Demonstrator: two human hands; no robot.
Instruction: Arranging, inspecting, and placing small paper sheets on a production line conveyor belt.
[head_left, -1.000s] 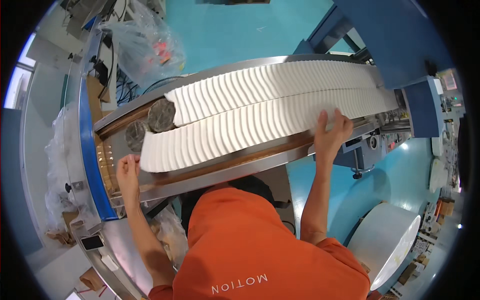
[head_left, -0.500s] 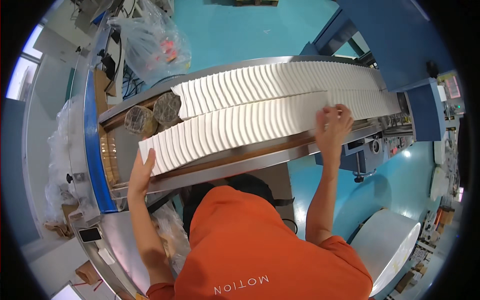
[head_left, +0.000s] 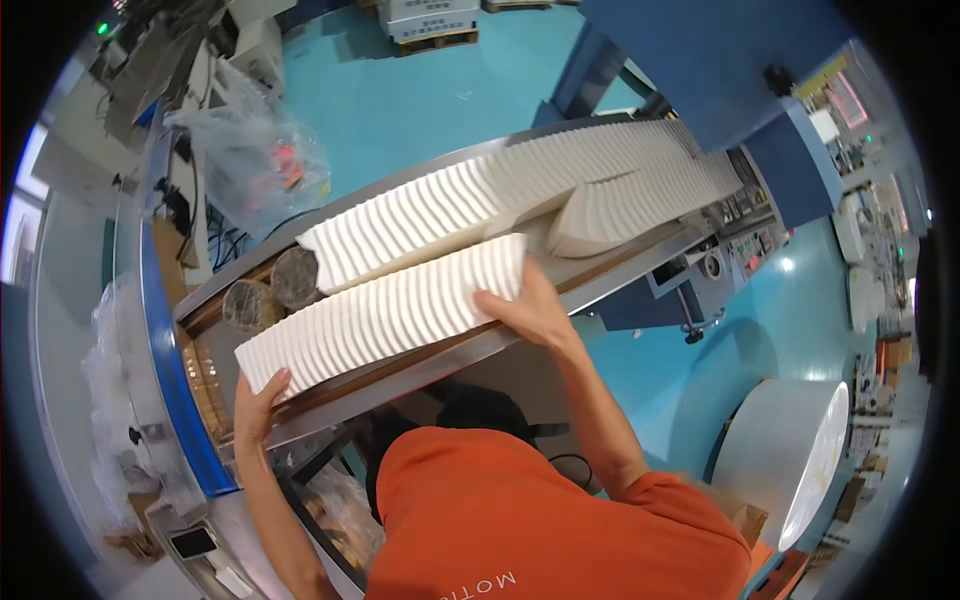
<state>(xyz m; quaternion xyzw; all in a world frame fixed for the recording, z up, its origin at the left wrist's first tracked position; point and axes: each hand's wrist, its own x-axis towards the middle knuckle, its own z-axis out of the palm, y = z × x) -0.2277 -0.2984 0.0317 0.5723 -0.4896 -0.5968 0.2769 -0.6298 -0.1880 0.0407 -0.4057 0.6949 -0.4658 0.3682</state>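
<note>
Pressing from both ends: the person squeezes a long block of stacked white folded paper sheets (head_left: 385,312) between two bare hands.
Left hand: the left hand (head_left: 257,403) lies flat against the block's left end, near the left of the scene; fingers held together and pointing up along the end face, thumb tip at the lower corner.
Right hand: the right hand (head_left: 528,311) covers the block's right end, palm against it, fingers close together and reaching up toward the top edge.
Block position: the block lies slanted, its left end nearer and lower, on the near lane of a long metal conveyor trough (head_left: 470,350), split off from the paper farther right.
Far lane: a second row of white folded paper (head_left: 470,200) runs on the far side of the trough, touching the held block along its far edge.
Right remainder: a shorter run of white folded paper (head_left: 640,205) sits to the right, apart from the right hand.
Left of the trough: two round brown cardboard tube ends (head_left: 270,290) sit just beyond the far row's left end.
Surroundings: a clear plastic bag (head_left: 255,165) hangs far left above the teal floor (head_left: 420,100); a large white paper roll (head_left: 790,460) stands near right.
Person: an orange shirt (head_left: 540,530) fills the near middle.
</note>
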